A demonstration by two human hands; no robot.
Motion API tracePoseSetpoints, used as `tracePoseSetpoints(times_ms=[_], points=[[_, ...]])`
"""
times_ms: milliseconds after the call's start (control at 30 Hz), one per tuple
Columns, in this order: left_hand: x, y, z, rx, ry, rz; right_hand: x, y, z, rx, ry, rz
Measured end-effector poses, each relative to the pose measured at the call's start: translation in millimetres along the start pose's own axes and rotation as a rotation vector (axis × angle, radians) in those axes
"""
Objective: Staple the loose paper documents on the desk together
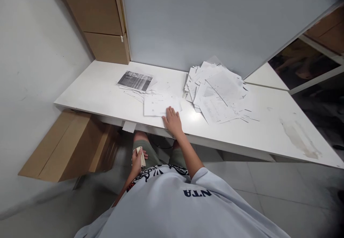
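Observation:
My right hand (173, 121) lies palm down on the desk, its fingers stretched over the right part of a white paper sheet (154, 106). Low by my lap, my left hand (138, 158) is closed around a small pale beige bundle (141, 156); what it is made of is too small to tell. Just beyond the sheet sits a printed leaflet with a dark cover (135, 81), on top of other papers. To the right of my right hand spreads a messy pile of printed papers (217, 89).
The white desk (88, 84) runs against a grey panel (188, 23). Cardboard boxes (107, 46) are stacked at its back left corner. A large carton (67, 145) stands below the left end. One paper piece (129, 126) sticks out under the front edge.

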State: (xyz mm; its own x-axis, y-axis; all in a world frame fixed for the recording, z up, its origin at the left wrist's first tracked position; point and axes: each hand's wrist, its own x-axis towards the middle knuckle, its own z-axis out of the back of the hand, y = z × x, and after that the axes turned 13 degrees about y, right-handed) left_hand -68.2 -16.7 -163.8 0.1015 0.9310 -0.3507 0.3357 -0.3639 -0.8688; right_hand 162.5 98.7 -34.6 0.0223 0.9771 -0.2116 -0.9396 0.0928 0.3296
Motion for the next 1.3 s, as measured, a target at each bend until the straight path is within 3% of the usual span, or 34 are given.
tracePoseSetpoints(times_ms=[267,400,500,600,733,867,967,1200,1300], points=[[0.3,-1.0,-6.1,0.029,0.002,0.017,-80.7,-31.4,-31.8,0.073,-0.22,0.014],[-0.1,-2.3,-9.4,0.041,-0.006,0.033,-88.4,-52.9,-30.6,0.202,-0.292,-0.002],[-0.5,-1.6,-10.2,0.032,-0.003,0.049,-60.7,-63.6,-12.0,0.293,-0.308,0.021],[-1.5,-0.8,-9.9,0.016,0.004,0.047,-4.5,-50.8,16.6,0.324,-0.302,0.096],[-4.8,-0.3,-9.2,-0.016,0.008,0.056,93.4,11.7,48.3,0.241,-0.192,0.269],[-9.6,0.6,-7.8,-0.039,-0.009,0.047,164.7,77.9,56.6,-0.08,-0.061,0.35],[-11.9,1.4,-6.5,-0.042,-0.032,0.032,179.3,93.2,55.0,-0.208,-0.006,0.373],[-10.1,3.8,-4.0,-0.05,-0.02,0.038,166.2,59.0,58.6,-0.256,-0.037,0.486],[-10.2,3.5,-4.8,-0.061,0.009,0.056,173.4,58.9,61.3,-0.287,-0.008,0.489]])
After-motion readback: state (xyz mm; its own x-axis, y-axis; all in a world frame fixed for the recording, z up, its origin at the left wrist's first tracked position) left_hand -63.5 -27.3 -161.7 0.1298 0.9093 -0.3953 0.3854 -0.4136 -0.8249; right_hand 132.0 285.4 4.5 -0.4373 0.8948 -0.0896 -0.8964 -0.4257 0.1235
